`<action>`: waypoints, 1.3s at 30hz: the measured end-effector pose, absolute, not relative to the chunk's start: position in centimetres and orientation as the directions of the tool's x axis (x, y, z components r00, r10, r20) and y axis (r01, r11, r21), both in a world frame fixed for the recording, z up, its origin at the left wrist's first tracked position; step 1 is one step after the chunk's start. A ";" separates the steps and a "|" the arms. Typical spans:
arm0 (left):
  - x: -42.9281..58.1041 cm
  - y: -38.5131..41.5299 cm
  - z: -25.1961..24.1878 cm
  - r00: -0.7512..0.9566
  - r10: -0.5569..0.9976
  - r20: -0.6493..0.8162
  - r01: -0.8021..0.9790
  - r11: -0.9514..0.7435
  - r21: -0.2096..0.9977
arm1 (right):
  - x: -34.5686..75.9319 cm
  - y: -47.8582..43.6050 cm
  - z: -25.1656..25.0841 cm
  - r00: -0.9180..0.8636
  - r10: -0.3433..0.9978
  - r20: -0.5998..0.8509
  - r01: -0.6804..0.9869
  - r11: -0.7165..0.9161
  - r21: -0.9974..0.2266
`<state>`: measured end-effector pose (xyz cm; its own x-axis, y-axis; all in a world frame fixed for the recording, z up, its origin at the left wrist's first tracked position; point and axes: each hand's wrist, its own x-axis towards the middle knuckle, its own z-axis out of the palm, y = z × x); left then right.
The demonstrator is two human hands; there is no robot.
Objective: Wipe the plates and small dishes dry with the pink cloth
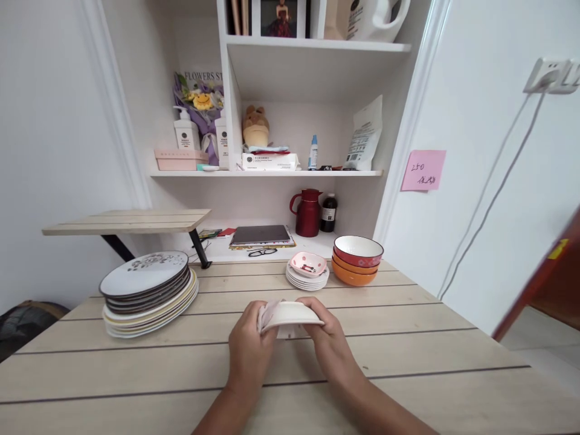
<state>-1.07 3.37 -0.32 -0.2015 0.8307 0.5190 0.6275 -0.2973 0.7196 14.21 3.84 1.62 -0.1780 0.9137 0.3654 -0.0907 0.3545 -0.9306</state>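
1. The left hand has its fingers closed around the left edge of a small cream dish, with a bunched pale cloth pressed between the hand and the dish.
2. The right hand grasps the dish's right side — thumb and fingers are bent about the rim, though some fingertips are hidden.
3. The dish is tilted and held above the near middle of the slatted wooden table, between the two hands.
4. Just beyond the hands, a pink dish rests on a short stack of small white plates.
5. Right beside that stack, a red bowl with a white inside sits nested on top of orange bowls.
6. On the left of the table stands a tall pile of large plates — a patterned white one on top, dark-edged ones under it, pale ones lowest.
7. At the far side, folded glasses lie in front of a closed laptop, with a dark red jug to its right.
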 end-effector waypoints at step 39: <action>-2.2 3.2 0.6 -0.130 0.846 0.518 0.733 -0.270 0.625 | 14.5 4.5 1.0 -0.318 0.890 0.328 0.027 0.354 -0.935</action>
